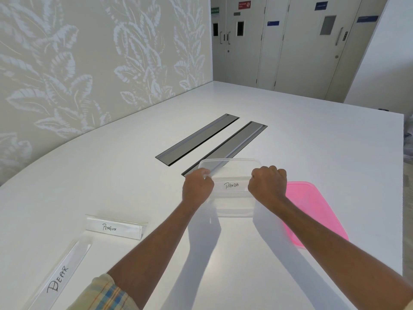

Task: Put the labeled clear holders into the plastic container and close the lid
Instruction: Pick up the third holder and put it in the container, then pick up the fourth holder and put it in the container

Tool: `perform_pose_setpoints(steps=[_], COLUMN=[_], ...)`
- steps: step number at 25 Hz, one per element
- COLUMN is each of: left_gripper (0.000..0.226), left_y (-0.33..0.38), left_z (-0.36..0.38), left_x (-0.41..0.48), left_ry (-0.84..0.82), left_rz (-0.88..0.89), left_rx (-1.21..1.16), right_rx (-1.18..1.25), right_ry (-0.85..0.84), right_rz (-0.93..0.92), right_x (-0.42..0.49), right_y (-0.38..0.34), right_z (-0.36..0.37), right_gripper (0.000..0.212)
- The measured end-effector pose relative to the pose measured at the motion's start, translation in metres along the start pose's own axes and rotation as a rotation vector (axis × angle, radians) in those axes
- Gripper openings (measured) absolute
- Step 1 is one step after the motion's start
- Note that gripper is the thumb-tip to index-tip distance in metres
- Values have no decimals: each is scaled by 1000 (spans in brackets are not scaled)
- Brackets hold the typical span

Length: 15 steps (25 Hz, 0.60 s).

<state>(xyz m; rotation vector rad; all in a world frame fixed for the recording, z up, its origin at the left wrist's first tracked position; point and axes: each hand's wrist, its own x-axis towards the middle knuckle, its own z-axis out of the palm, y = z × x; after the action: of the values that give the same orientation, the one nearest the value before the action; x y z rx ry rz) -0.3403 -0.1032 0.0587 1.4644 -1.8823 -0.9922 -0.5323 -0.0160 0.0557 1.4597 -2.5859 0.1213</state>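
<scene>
A clear plastic container (232, 164) stands open on the white table. Over it, both hands hold a clear holder labeled PANDA (231, 185) by its ends: my left hand (197, 188) grips the left end, my right hand (268, 184) the right end. The holder sits at the container's opening, its label facing me. A clear holder labeled PENGUIN (114, 227) stands on the table to the left. Another holder labeled BEAR (58, 279) lies at the lower left. The pink lid (312, 211) lies flat to the right of the container.
Two grey cable-tray flaps (196, 139) are set into the table (111, 175) just behind the container. A leaf-patterned wall runs along the left; doors stand at the far back. The table's right edge lies beyond the pink lid.
</scene>
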Motion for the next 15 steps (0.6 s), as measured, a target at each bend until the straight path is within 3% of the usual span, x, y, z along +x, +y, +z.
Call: perform_pose_setpoints(steps=[7,11,15], left_gripper=[25,22,22], left_y=[-28,-53,-79], left_z=[-49,-85,-119], left_x=[-16,-31,-47], left_ry=[131,196,229], left_rz=[-6,-47,-105], left_rx=[-49,-63,-83], right_rx=[361,616,722], right_ry=[110,81,20], right_rz=[-29,-79,-139], right_x=[-22,-44,-64], right_y=[-19,-51,-89], right_z=[-15,-19,-11], right_gripper=[25,24,22])
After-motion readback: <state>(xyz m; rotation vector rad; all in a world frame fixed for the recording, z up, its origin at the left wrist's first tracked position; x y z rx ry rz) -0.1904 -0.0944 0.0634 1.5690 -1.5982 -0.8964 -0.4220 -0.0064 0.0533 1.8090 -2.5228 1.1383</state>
